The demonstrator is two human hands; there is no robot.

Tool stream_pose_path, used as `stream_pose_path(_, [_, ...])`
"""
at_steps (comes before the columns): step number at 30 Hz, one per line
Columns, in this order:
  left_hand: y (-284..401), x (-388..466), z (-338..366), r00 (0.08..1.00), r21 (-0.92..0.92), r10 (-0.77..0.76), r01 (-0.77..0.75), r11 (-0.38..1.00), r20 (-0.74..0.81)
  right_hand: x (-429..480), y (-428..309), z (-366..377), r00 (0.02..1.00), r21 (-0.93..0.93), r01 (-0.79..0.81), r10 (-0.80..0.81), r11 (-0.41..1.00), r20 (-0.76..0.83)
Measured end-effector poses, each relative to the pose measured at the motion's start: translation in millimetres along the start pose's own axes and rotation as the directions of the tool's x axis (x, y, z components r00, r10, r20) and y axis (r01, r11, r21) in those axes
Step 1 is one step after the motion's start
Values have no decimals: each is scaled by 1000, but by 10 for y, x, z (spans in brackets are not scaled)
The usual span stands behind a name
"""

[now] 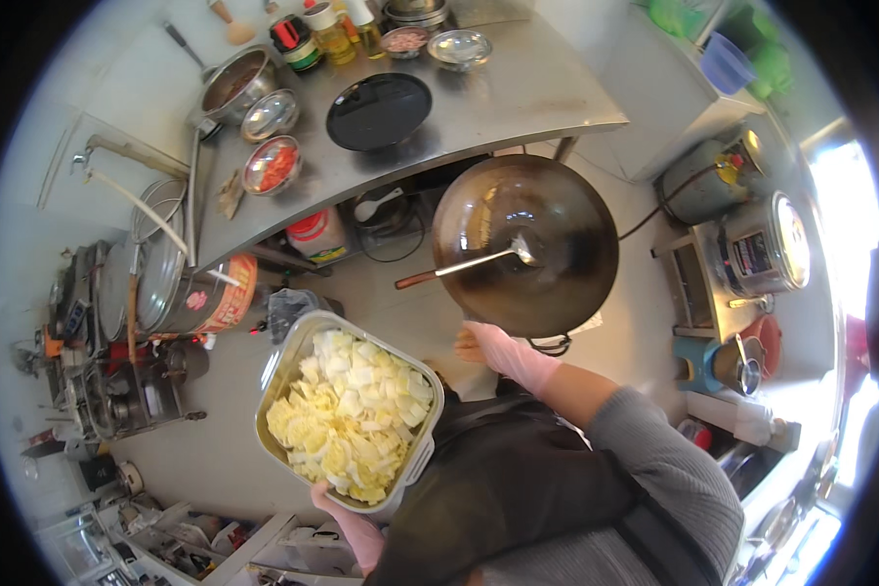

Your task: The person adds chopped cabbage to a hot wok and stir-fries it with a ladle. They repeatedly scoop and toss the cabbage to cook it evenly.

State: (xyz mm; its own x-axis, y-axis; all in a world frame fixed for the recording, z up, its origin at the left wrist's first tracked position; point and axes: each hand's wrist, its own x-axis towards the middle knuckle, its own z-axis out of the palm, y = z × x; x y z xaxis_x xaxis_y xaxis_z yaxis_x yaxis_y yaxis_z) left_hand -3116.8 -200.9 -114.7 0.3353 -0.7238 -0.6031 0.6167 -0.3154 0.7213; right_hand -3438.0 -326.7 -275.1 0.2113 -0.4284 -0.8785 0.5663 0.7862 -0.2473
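My left hand (327, 498) grips the lower edge of a squarish tub (431, 448) heaped with chopped cabbage (351, 410). The cabbage pieces are pale white and yellow. My right hand (473, 346), its wrist in a pink covering, is at the near left rim of a large steel wok (571, 242). Its fingers are curled, but whether they hold a wok handle is unclear. A metal ladle (476, 262) with a wooden grip lies across the wok, its head at the bottom and its grip over the left rim.
Ahead, a steel table (498, 102) bears a black plate (379, 111), a bowl of chopped red food (272, 165), a steel pot (240, 84) and several bottles (331, 33). A gas cylinder (703, 179) and lidded steel pot (762, 245) stand right. A lidded drum (198, 286) stands left.
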Motion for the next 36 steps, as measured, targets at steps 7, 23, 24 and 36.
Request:
stream_pose_path(7, [59, -191, -604, 990, -71, 125, -130, 989, -66, 2070, -504, 931, 995, 407, -25, 61, 913, -76])
stream_pose_path(23, [394, 440, 14, 998, 12, 41, -42, 999, 45, -466, 336, -1117, 731, -628, -110, -366, 770, -576])
stream_pose_path(24, [340, 505, 29, 997, 12, 46, -47, 999, 69, -693, 317, -1319, 704, -692, -133, -424, 710, -570])
stream_pose_path(36, [-78, 373, 366, 965, -6, 32, -32, 999, 261, -584, -306, -1613, 588, -868, -97, -675, 487, -444])
